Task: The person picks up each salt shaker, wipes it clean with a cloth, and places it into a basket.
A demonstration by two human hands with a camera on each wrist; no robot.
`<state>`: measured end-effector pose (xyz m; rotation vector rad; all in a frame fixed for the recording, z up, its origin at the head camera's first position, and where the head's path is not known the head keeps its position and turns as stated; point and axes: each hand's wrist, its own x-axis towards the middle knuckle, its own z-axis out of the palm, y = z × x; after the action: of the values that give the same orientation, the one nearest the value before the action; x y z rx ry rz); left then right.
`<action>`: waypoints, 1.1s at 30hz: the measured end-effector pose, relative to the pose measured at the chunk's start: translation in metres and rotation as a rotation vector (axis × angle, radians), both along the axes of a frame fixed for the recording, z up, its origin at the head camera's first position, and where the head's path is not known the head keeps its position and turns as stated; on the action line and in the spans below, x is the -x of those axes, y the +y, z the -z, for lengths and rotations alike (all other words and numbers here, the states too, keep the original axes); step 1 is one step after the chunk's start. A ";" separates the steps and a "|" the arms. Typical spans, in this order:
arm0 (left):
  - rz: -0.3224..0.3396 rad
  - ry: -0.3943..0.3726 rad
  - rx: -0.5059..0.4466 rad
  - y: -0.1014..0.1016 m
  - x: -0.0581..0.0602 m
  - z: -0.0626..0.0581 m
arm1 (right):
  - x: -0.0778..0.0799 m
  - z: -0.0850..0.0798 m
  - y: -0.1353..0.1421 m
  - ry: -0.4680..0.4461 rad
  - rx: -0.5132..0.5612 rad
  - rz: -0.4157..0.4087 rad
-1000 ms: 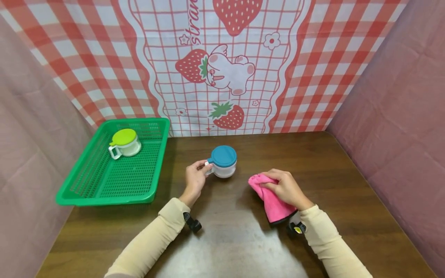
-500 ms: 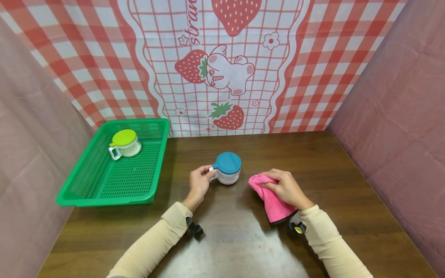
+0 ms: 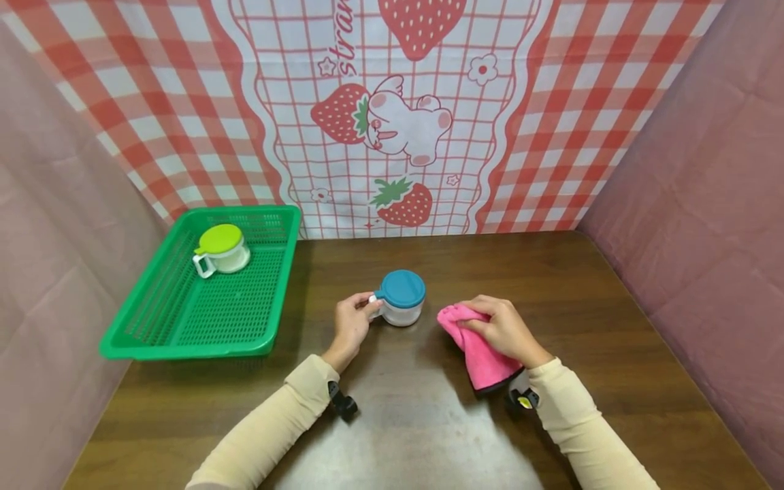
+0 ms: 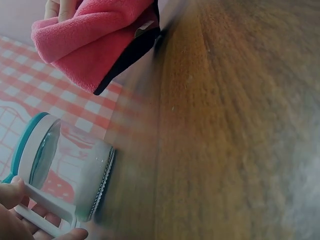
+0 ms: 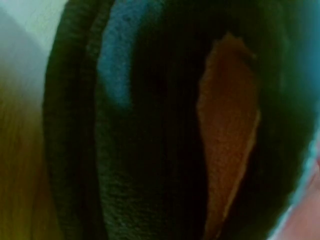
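Observation:
A clear glass jar with a blue lid and a white handle stands upright on the wooden table. My left hand grips the handle from the left, thumb near the lid. To the right, my right hand pinches a folded pink cloth with a black edge. The cloth hangs close over the table, a short way from the jar. In the right wrist view the dark folds of the cloth fill most of the picture.
At the left stands a green plastic basket. Inside it, near the back, sits a similar jar with a lime-green lid and white handle. A checked strawberry-print cloth hangs behind the table, with pink drapes at the sides.
The blue-lidded jar, gripped by my left hand, has moved slightly right and toward me, then stays put over the last half second. My right hand and the pink cloth stay nearly still.

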<state>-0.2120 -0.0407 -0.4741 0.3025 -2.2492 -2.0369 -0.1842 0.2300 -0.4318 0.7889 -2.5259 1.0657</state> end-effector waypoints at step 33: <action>0.099 0.061 0.246 -0.012 0.001 -0.002 | 0.000 0.002 0.000 -0.007 0.034 0.015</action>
<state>-0.2135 -0.0527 -0.4716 0.1093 -2.4876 -1.7567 -0.1842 0.2304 -0.4336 0.7574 -2.5084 1.1060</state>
